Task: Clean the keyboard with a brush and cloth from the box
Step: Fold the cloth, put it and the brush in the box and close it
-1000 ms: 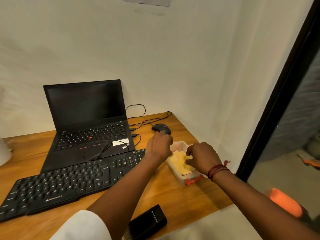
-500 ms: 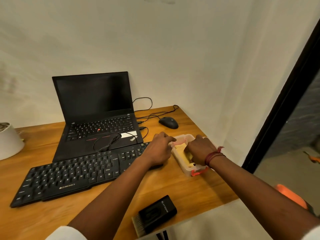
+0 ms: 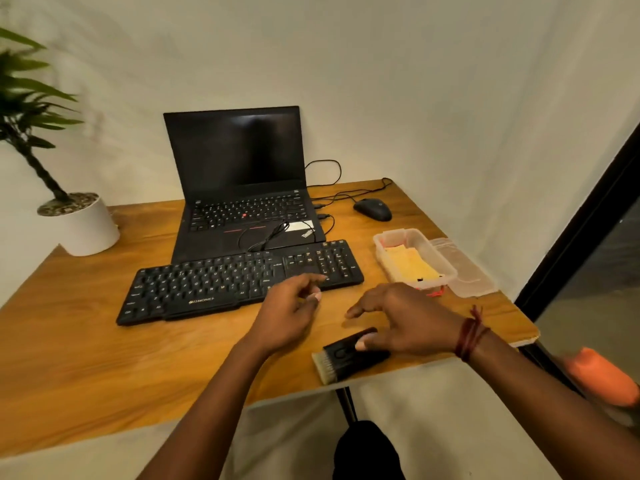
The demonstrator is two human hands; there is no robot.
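keyboard: I'm seeing one black keyboard [image 3: 239, 282] lying flat on the surface [image 3: 104, 358], just in front of the laptop. Its long axis is running left to right, with the number-pad end sitting slightly farther from me.
brush: one brush [image 3: 341, 358] with a black body and pale bristles is lying at the near edge of the surface, near the keyboard's right end but apart from it. Its long axis is running diagonally, with the bristles pointing near-left and the body end going far-right under my hand.
box: one clear box [image 3: 383, 258] is sitting open, right of the keyboard, with its long axis running away from me.
cloth: one yellow cloth [image 3: 412, 265] is lying inside the box.
lid: one clear lid [image 3: 467, 271] is lying flat against the box's right side.
left grip: my left grip [image 3: 291, 313] is hovering over the keyboard's near edge at the right end. The fingers are curling loosely, the index is reaching toward the number pad, and it's holding nothing. I can't tell if it's touching the keys.
right grip: my right grip [image 3: 405, 323] is spreading wide over the brush with the fingers straight. The thumb tip is resting on the black body, and nothing is closing round it.
wrist: a red thread band [image 3: 467, 337] is sitting on the right wrist.
rest: one laptop [image 3: 239, 168] is standing open with a dark screen. One thin cable [image 3: 266, 233] is looping on its palm rest. One mouse [image 3: 372, 209] is sitting behind the box. One potted plant [image 3: 83, 226] is standing at the far left. Something orange [image 3: 602, 379] is blurring at the right, and I can't tell what it is.
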